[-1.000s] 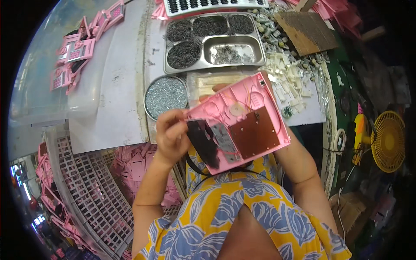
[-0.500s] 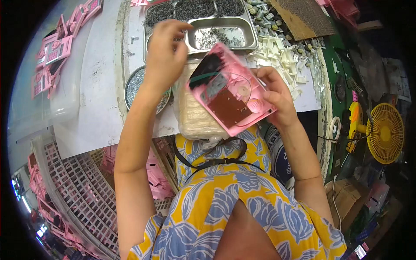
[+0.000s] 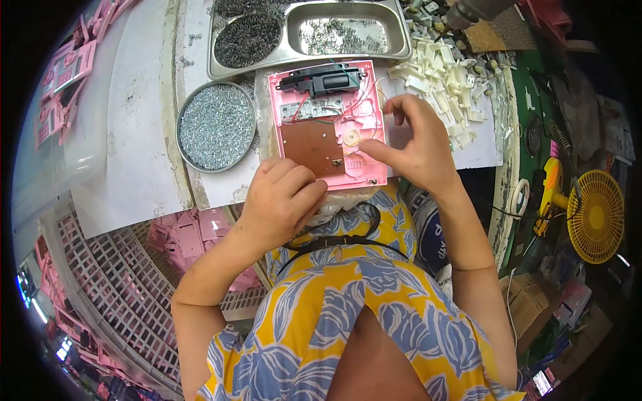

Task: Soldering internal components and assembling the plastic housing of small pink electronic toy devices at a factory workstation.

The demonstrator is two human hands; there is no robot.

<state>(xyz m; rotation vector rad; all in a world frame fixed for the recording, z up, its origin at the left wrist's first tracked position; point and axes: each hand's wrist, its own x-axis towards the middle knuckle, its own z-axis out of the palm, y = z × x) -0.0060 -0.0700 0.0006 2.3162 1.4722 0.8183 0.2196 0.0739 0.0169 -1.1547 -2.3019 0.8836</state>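
Note:
A pink plastic calculator housing (image 3: 364, 172) lies with its inside up on a plastic-wrapped block (image 3: 329, 208). Inside it are a brown circuit board (image 3: 309, 148), a black part (image 3: 321, 81) along the far edge, thin wires and a small cream disc (image 3: 351, 138). My left hand (image 3: 281, 200) is closed at the near left corner of the housing, fingers curled against its edge. At the right side my right hand (image 3: 418, 144) has thumb and forefinger spread. Its thumb reaches over the housing near the disc, and the forefinger is beside the edge.
Beside the housing stands a round dish of small silver screws (image 3: 217, 127). Behind it is a metal tray (image 3: 284, 60) with springs. White plastic parts (image 3: 448, 87) lie at right, below a dark tool tip (image 3: 471, 12). Pink calculators (image 3: 70, 73) are at far left, a yellow fan (image 3: 595, 217) at right.
The housing has come down from a tilted hold in my right hand onto the wrapped block. My left hand has moved from the metal tray to its near left corner; my right hand's grip has spread.

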